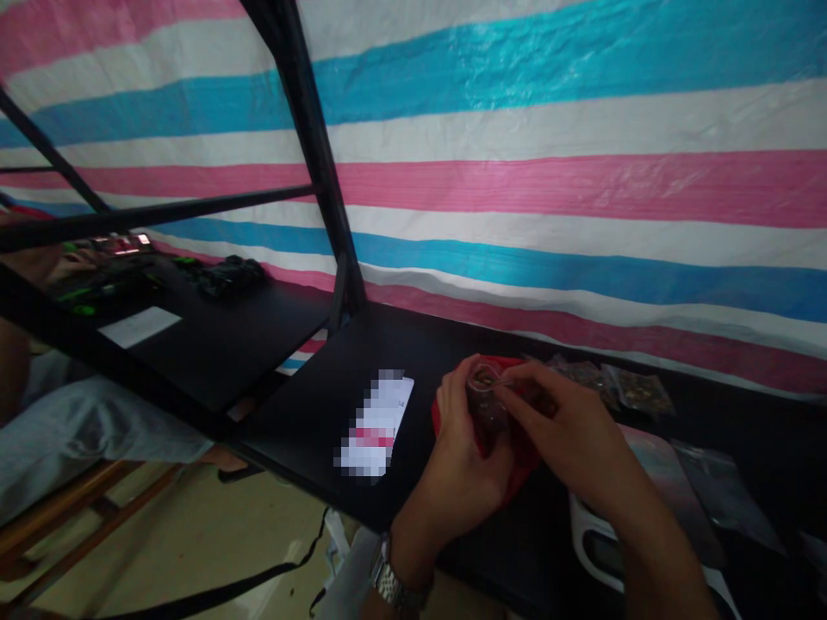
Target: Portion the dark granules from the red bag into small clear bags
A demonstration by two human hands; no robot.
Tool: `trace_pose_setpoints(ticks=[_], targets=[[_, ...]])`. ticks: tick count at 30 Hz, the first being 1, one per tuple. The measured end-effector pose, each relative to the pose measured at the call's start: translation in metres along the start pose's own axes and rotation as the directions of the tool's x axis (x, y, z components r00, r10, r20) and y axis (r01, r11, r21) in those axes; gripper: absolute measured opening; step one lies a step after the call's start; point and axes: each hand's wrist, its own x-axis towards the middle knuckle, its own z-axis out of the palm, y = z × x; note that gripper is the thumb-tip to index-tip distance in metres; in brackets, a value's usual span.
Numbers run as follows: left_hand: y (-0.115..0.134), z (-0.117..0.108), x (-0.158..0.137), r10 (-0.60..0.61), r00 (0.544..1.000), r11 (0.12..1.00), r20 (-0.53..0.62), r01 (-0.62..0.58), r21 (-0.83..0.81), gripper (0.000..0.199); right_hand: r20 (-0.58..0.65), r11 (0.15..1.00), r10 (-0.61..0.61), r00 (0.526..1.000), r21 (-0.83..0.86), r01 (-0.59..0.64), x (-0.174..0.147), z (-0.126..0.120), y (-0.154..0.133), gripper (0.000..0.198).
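My left hand point(462, 448), with a metal watch on its wrist, is wrapped round a small clear plastic bag point(488, 409) whose round mouth faces up. Brownish bits show inside the mouth. At the rim, the thumb and fingers of my right hand point(549, 405) are closed in a pinch on the bag's edge. A red plastic bag point(517, 486) lies around and under the clear one, partly hidden by my hands. Under my right forearm is a white digital scale point(585, 525) with a dark display.
Filled clear packets point(637, 389) lie behind my right hand, and a flat clear bag point(727, 482) lies right of the scale. A lit phone point(378, 426) is on the black table point(290, 422). Black metal frame posts point(316, 146) stand left; beyond them sits another person point(77, 430).
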Motion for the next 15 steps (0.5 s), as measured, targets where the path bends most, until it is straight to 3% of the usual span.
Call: trace_pose_setpoints(ticks=[2,7,11,15], targets=[[0.0,-0.001,0.003,-0.045,0.998,0.986,0.052,0.053,-0.161,0.088,-0.098,0.999,0.011,0.995,0.032,-0.008,0.001,-0.006,0.005,0.018],[0.002,-0.01,0.012,-0.166,0.982,0.807,-0.087,0.085,-0.584,0.087,-0.247,0.988,0.047,0.968,0.155,-0.009,0.001,-0.029,0.018,0.028],[0.003,-0.014,0.016,-0.243,0.966,0.725,-0.084,0.123,-0.677,0.098,-0.214,0.978,0.05,0.976,0.209,-0.004,-0.002,-0.038,0.021,0.029],[0.006,-0.009,0.013,-0.294,0.955,0.707,-0.045,0.186,-0.682,0.099,-0.109,0.957,0.032,0.994,0.29,0.002,-0.003,-0.027,0.019,0.03]])
